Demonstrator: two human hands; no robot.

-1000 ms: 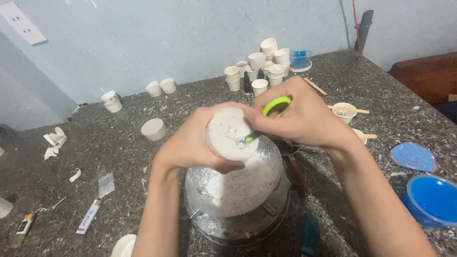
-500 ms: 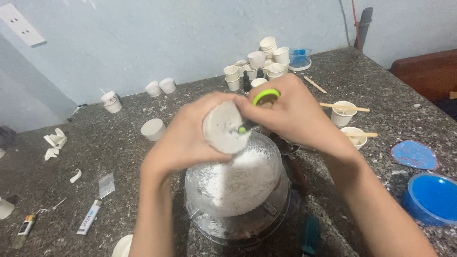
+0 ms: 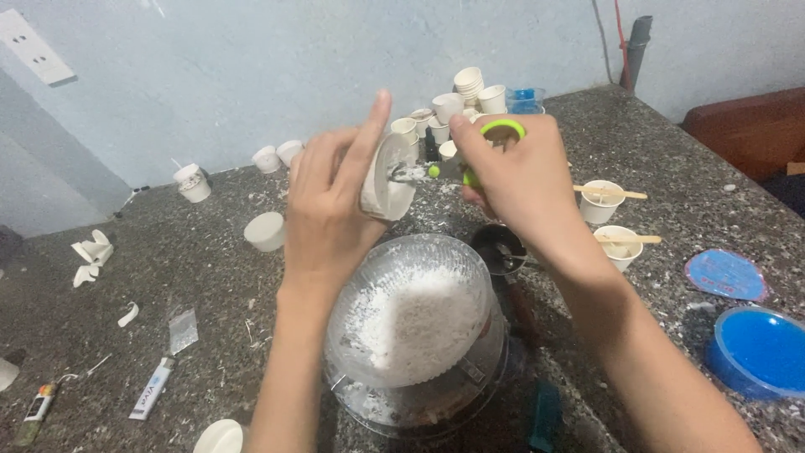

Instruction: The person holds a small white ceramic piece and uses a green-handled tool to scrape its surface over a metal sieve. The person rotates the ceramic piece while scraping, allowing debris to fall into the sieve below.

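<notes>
My left hand (image 3: 331,205) holds a small white paper cup (image 3: 387,180) tilted on its side, mouth toward the right. My right hand (image 3: 520,180) grips green-handled scissors (image 3: 482,151), and their metal blades reach into the cup's mouth. Both hands hover above a clear glass bowl (image 3: 411,331) filled with white powder, standing on the speckled stone counter (image 3: 210,294).
Stacked and loose white cups (image 3: 465,101) crowd the back by the wall. Two cups with wooden sticks (image 3: 608,201) stand at right, near a blue lid (image 3: 725,274) and blue tub (image 3: 759,352). A lone cup (image 3: 266,231), paper scraps (image 3: 88,256) and a lighter (image 3: 151,394) lie left.
Both hands have risen from the bowl's rim. The cup has turned from facing me to lying on its side, with the scissor blades now inside its mouth.
</notes>
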